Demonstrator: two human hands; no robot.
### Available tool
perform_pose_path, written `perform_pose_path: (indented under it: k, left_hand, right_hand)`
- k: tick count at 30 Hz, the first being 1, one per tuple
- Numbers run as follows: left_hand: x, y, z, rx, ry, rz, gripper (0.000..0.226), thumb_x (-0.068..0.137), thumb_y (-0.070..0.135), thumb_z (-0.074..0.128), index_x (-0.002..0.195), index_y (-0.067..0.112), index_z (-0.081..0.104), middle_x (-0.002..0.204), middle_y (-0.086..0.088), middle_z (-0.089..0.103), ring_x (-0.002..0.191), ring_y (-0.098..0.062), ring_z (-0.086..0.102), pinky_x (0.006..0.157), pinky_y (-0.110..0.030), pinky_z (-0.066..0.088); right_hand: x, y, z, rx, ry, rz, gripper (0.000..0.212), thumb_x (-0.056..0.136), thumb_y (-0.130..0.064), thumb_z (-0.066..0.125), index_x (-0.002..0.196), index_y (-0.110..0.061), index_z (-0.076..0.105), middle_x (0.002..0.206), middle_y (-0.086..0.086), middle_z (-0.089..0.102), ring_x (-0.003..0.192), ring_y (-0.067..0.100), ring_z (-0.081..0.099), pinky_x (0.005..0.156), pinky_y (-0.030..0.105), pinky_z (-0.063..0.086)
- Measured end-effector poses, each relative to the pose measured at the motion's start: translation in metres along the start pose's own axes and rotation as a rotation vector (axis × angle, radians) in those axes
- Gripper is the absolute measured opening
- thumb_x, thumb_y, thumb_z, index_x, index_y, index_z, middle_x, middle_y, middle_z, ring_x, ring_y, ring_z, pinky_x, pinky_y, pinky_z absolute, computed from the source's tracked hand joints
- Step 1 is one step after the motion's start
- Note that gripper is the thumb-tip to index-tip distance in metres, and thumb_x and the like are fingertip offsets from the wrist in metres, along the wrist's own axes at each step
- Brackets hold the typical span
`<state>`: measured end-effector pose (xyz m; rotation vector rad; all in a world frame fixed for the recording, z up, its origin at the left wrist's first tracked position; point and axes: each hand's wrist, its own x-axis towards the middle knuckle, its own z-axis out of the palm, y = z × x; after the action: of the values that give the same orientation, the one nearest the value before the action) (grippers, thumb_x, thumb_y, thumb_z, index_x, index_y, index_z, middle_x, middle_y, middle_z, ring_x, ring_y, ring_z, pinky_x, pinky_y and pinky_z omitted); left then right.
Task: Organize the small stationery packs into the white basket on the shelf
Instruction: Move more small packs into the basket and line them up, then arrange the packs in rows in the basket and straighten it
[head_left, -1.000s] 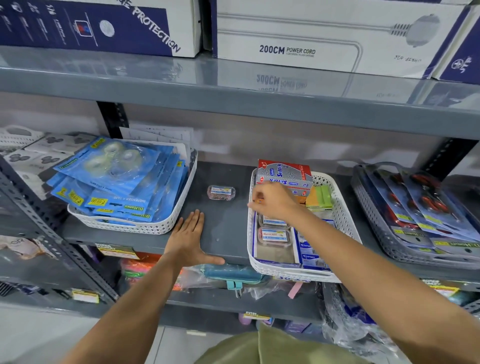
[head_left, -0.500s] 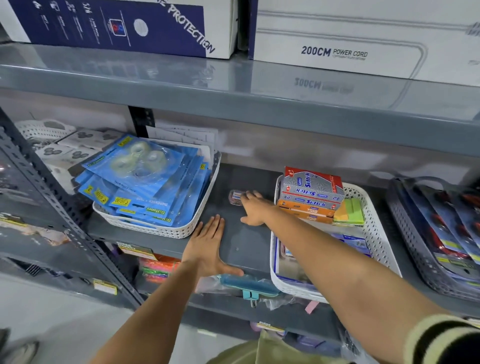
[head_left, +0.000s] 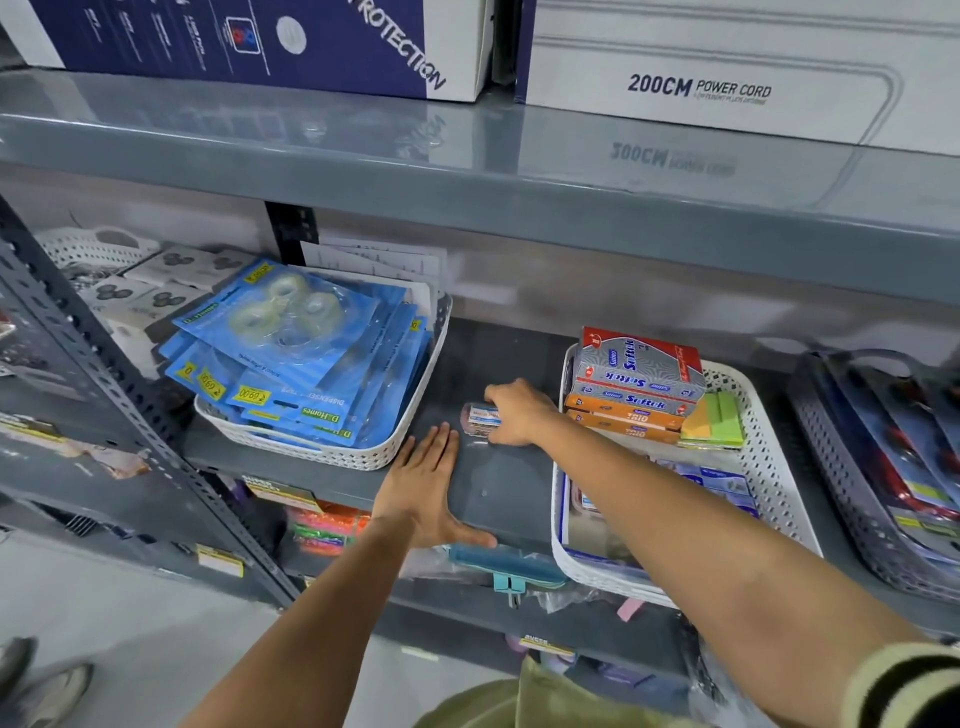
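Grey metal makes up the shelf (head_left: 498, 483), and on its bare middle stretch lies a small stationery pack (head_left: 479, 417), clear plastic with a white and blue label, between two white baskets. The right hand (head_left: 519, 413) reaches across from the right and covers the pack's right end, fingers (head_left: 501, 397) curled down over it and touching it; whether they are truly clamped on it or only resting there I cannot tell. The left hand (head_left: 423, 486) lies flat on the shelf just in front of the pack, palm down, fingers together and straight, thumb spread out toward the shelf's front edge, holding nothing.

To the right, just beside the right hand, stands the white basket (head_left: 763, 467) with perforated walls. At its back sits a stack of Softek boxes (head_left: 636, 384), grey and red over orange, with green and yellow sticky notes (head_left: 719, 423) next to them. More small packs (head_left: 587, 501) lie in its front part, mostly hidden by the right forearm. The left basket (head_left: 332, 454) holds blue tape packs (head_left: 291, 353).
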<state>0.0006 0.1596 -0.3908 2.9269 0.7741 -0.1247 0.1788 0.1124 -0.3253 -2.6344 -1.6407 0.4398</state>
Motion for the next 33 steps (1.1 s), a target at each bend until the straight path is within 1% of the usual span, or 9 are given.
perform_pose_path:
  k: [4,8,11,17,20,24,27,31,33]
  left_hand:
    - [0.001,0.002,0.000,0.005,-0.011,-0.021,0.159,0.028,0.105,0.018,0.152,0.011,-0.012,0.162,-0.004,-0.012,0.149,-0.018,-0.009,0.122,-0.041,-0.002]
    - [0.001,0.002,0.000,-0.002,-0.022,-0.025,0.154,0.036,0.104,0.032,0.151,0.012,-0.014,0.162,-0.003,-0.014,0.149,-0.018,-0.011,0.122,-0.041,-0.002]
    - [0.000,0.001,0.000,0.024,-0.026,-0.019,0.151,0.040,0.103,0.033,0.151,0.011,-0.016,0.161,-0.002,-0.017,0.148,-0.017,-0.015,0.122,-0.040,-0.006]
    - [-0.001,0.003,-0.002,0.029,-0.028,-0.025,0.151,0.041,0.102,0.034,0.151,0.012,-0.015,0.161,-0.002,-0.017,0.148,-0.016,-0.016,0.121,-0.039,-0.009]
    - [-0.002,0.003,-0.002,0.022,-0.028,-0.027,0.150,0.042,0.102,0.035,0.151,0.013,-0.017,0.161,0.000,-0.019,0.147,-0.015,-0.018,0.121,-0.038,-0.010]
    - [-0.002,0.003,-0.002,0.027,-0.025,-0.024,0.152,0.038,0.104,0.029,0.151,0.013,-0.017,0.161,0.000,-0.018,0.147,-0.015,-0.017,0.120,-0.038,-0.010]
    - [-0.002,0.003,-0.002,0.026,-0.024,-0.023,0.154,0.034,0.104,0.023,0.151,0.013,-0.016,0.161,0.000,-0.018,0.148,-0.015,-0.017,0.120,-0.037,-0.010]
    - [-0.002,0.004,-0.001,0.018,-0.018,-0.028,0.155,0.032,0.105,0.022,0.152,0.013,-0.014,0.161,0.000,-0.016,0.148,-0.016,-0.014,0.121,-0.037,-0.008]
    - [-0.002,0.004,-0.001,0.020,-0.025,-0.030,0.155,0.032,0.105,0.021,0.151,0.013,-0.016,0.161,0.000,-0.017,0.148,-0.016,-0.015,0.121,-0.038,-0.008]
  right_hand:
    - [-0.011,0.000,-0.007,0.173,-0.012,-0.074,0.053,0.071,-0.024,0.078,0.120,-0.023,0.058,0.118,0.006,0.059,0.104,0.021,0.058,0.084,0.033,0.050]
    - [-0.040,0.008,-0.017,0.662,-0.036,-0.162,0.051,0.072,-0.005,0.078,0.117,-0.014,0.056,0.110,0.000,0.065,0.079,0.010,0.060,0.081,0.029,0.049]
    - [-0.068,0.013,-0.025,1.029,-0.040,-0.199,0.051,0.075,0.009,0.073,0.119,-0.002,0.050,0.104,0.003,0.064,0.086,0.009,0.063,0.082,0.018,0.051]
    - [-0.114,0.017,-0.034,1.426,0.059,-0.341,0.055,0.075,0.025,0.061,0.113,-0.013,0.054,0.114,0.004,0.065,0.099,0.014,0.064,0.082,0.022,0.054]
    - [-0.134,0.023,-0.037,1.608,0.072,-0.346,0.058,0.075,0.029,0.056,0.112,-0.016,0.055,0.103,-0.004,0.072,0.092,0.010,0.068,0.074,0.019,0.056]
    - [-0.152,0.033,-0.035,1.766,0.116,-0.325,0.062,0.055,0.006,0.080,0.109,-0.021,0.063,0.105,-0.001,0.072,0.094,0.013,0.069,0.078,0.023,0.058]
    - [-0.159,0.041,-0.030,1.782,0.133,-0.298,0.066,0.048,-0.005,0.087,0.108,-0.024,0.066,0.110,0.001,0.070,0.097,0.015,0.068,0.079,0.024,0.057]
    - [-0.167,0.049,-0.029,1.706,0.176,-0.313,0.061,0.065,0.015,0.075,0.113,-0.020,0.062,0.118,-0.002,0.069,0.107,0.017,0.066,0.087,0.029,0.055]
    - [-0.169,0.052,-0.028,1.628,0.220,-0.316,0.059,0.068,0.016,0.070,0.115,-0.017,0.061,0.119,-0.001,0.068,0.109,0.018,0.064,0.092,0.034,0.054]
